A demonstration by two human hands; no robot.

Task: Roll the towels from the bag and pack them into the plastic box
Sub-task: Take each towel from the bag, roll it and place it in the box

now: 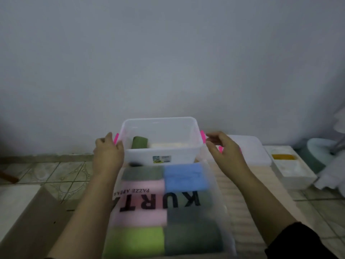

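Although one green rolled towel (pixel 139 142) and perhaps a white one already lie in the plastic box (pixel 160 139), most towels remain folded inside the bag (pixel 220 212); the left hand (pixel 108 152) touches the box's side with loose fingers, the right hand (pixel 224 148) hovers relaxed, holding nothing.

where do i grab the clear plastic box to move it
By the pink handles at its two short ends, one hand from each side. The plastic box is wide and open-topped; the left hand is already at one, the right hand near the other.
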